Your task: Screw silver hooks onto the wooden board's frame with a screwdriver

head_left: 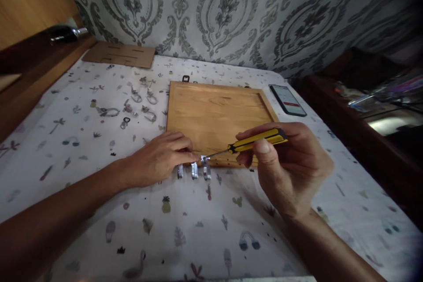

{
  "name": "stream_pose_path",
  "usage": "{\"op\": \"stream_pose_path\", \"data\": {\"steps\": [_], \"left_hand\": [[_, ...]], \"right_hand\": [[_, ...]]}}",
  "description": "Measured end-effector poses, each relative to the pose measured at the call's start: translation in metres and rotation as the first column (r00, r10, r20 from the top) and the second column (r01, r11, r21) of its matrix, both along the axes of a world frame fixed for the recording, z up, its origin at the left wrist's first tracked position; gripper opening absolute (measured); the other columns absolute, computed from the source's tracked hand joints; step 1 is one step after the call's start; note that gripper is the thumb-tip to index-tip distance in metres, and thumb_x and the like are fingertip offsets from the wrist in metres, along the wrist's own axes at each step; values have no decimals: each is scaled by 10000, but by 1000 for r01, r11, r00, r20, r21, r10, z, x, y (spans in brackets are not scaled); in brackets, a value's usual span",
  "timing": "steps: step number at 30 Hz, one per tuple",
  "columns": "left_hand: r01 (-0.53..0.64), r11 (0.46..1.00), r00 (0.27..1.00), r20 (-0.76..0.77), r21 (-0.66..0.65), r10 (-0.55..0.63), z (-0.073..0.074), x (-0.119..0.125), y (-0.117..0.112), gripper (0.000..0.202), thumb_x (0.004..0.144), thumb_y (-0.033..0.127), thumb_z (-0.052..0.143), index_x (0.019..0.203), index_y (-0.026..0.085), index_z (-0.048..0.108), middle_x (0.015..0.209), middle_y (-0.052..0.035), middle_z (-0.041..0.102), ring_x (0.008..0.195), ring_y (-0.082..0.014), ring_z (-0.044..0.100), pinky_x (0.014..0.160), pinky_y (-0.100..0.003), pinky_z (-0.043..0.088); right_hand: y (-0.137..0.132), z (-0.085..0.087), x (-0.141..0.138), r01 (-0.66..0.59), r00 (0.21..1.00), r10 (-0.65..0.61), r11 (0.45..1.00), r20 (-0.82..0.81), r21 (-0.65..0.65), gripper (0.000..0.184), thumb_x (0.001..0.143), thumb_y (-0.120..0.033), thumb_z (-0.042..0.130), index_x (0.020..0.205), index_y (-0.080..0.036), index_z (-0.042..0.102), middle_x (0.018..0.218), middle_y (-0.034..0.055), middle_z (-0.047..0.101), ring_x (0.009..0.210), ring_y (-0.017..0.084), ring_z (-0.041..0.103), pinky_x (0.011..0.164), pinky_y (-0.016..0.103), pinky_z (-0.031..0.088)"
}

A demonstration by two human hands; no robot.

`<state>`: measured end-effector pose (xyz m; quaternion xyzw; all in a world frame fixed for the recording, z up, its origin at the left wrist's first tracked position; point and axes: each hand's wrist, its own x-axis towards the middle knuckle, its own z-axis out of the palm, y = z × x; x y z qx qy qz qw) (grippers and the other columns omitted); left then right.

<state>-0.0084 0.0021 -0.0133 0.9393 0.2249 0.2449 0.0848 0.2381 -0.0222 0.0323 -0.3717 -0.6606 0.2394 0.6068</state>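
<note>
My right hand [291, 167] is closed round the yellow and black handle of a screwdriver [257, 141]. The shaft slants down to the left, its tip at a shiny metal clip [206, 170] on the near edge of a framed wooden board [218, 114]. My left hand [161, 158] rests on the board's near left corner, fingers bent and pressed together, fingertips against that same clip. Two more metal clips, one in the middle [194, 170] and one on the left [180, 171], stick out from the edge beside it. Small dark holes dot the edge to the right.
Several loose metal clips [151, 97] lie left of the board on the patterned tablecloth [132, 224]. Brown cardboard [122, 54] is at the back left, a phone [288, 100] at the right. A patterned wall covering [224, 13] rises behind; a dark ledge [360, 150] runs along the right.
</note>
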Motion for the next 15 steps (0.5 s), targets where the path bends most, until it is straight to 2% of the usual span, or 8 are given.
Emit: {"op": "stream_pose_path", "data": {"steps": [6,15], "left_hand": [[-4,1000,1000,7,16,4,-2,0,1,366,1076,77,414,1239,215,711,980,-68,685,896,-203,609,788,-324,482],[-18,1000,999,-31,6,18,-1,0,1,402,1037,21,425,1244,215,711,995,-67,681,896,-199,605,793,-316,490]], "right_hand": [[-1,6,1,-70,998,70,996,8,-52,155,903,-354,833,923,-235,735,846,15,783,482,102,672,448,216,607],[-1,9,7,-187,981,193,970,24,-155,149,904,-345,828,961,-233,748,933,42,794,556,138,716,494,269,643]]}}
